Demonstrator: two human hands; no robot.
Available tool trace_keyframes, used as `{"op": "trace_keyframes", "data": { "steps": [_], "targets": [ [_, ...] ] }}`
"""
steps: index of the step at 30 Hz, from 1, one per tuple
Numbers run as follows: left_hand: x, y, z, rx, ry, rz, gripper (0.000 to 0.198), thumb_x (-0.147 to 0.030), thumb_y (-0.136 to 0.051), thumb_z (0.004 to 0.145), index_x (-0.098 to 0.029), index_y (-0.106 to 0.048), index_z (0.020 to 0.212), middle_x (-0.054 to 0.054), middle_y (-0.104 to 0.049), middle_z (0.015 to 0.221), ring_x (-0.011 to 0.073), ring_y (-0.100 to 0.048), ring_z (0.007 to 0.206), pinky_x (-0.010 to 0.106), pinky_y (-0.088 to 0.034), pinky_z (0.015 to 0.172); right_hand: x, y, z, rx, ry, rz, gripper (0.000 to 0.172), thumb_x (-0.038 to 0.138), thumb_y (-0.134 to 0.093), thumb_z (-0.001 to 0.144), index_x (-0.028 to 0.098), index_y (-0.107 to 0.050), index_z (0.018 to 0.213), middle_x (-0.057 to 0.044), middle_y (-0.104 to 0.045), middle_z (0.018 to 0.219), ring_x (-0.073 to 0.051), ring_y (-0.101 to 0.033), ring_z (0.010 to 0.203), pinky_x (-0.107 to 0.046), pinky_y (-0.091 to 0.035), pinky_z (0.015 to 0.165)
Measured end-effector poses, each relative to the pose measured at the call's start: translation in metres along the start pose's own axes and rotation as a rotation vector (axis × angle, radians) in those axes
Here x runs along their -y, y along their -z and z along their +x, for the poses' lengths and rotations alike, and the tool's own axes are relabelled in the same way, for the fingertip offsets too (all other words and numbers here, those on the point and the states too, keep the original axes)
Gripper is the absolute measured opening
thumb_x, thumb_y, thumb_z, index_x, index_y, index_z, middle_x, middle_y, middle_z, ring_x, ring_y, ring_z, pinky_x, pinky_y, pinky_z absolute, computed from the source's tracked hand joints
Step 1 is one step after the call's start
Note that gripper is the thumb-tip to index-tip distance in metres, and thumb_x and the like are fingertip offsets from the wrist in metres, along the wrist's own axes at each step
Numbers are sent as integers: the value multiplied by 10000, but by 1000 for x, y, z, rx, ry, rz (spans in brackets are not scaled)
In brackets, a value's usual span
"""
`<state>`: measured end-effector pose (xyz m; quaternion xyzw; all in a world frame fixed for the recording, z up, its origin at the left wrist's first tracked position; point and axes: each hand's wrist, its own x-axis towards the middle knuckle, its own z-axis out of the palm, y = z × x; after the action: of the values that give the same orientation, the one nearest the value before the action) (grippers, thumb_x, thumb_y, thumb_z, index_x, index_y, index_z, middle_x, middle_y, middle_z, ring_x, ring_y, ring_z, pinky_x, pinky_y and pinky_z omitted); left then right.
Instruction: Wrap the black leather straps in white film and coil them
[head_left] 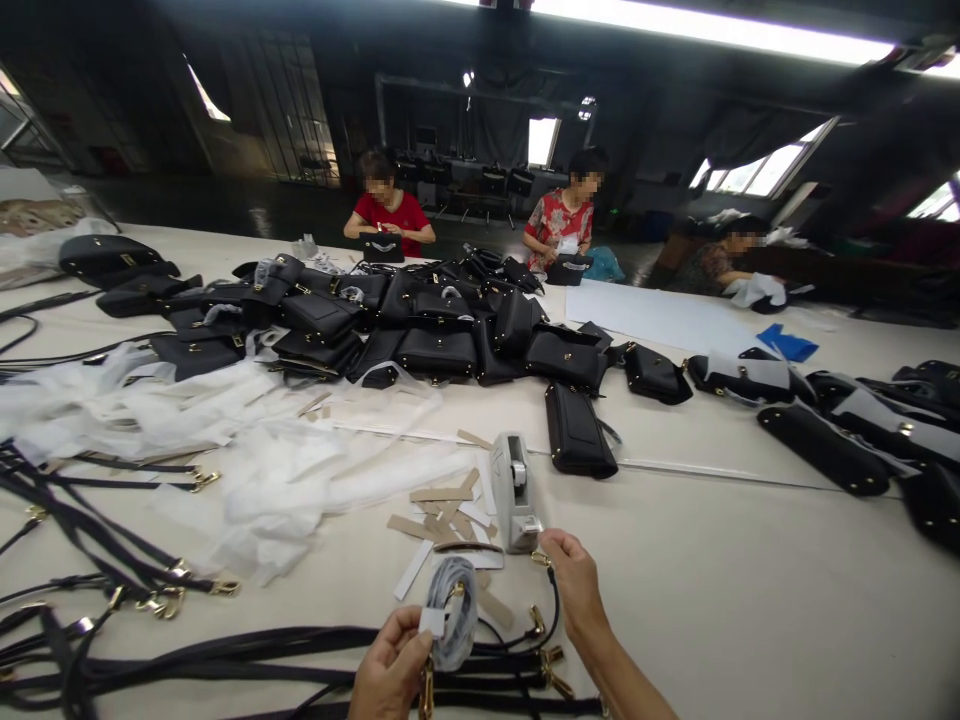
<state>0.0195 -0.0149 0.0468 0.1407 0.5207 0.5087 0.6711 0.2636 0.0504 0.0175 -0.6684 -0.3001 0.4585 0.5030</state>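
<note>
My left hand [394,662] is closed around a coiled bag strap [455,615] wrapped in clear plastic, at the bottom centre. A small white card band [433,621] goes round the coil, under my thumb, and a gold clasp [427,690] hangs below it. At the cutting edge of a grey tape dispenser [516,500], my right hand [574,575] pinches thumb and forefinger together on the end of the tape, which is barely visible. Just under these fingers lies a gold strap clip [541,559]. Cardboard strips [442,495] are scattered left of the dispenser.
Black straps [300,645] with gold clips lie along the near edge and left side. White wrapping sheets [255,480] spread at left. Black handbags [439,350] are heaped across the middle, with more [825,445] at right. Several people work along the table's far side.
</note>
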Motion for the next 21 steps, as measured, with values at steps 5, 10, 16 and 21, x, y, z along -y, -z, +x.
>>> {"op": "trace_keyframes", "data": {
  "steps": [5,10,16,21],
  "targets": [
    [-14,-16,-10,2,47,-106,423,-335,-916,507,-150,-681,806,38,-720,632,209,-691,604,281,-535,615,-3,6,7,-35,-85,-161,333,493,-679,576,161,-671,615,-7,-647,565,-188,-557,591,-296,-435,607],
    [-27,-23,-23,62,41,-122,383,-329,-875,595,-152,-683,876,50,-738,746,194,-695,681,268,-535,652,15,22,12,37,-77,-327,237,414,-682,555,186,-638,506,10,-595,499,-173,-492,569,-289,-375,578],
    [-20,-14,-25,56,-165,77,309,-314,-838,625,-148,-659,814,16,-680,667,129,-602,593,209,-469,574,57,9,-51,442,-22,-344,271,443,-705,679,173,-727,679,-12,-685,686,-177,-562,694,-266,-428,666],
    [-15,-10,-42,166,-308,344,269,-363,-775,696,-170,-627,813,6,-645,691,119,-533,554,176,-374,434,92,-27,-107,765,82,-377,167,310,-737,703,151,-733,651,23,-601,585,-115,-477,588,-223,-357,566]
  ]
}}
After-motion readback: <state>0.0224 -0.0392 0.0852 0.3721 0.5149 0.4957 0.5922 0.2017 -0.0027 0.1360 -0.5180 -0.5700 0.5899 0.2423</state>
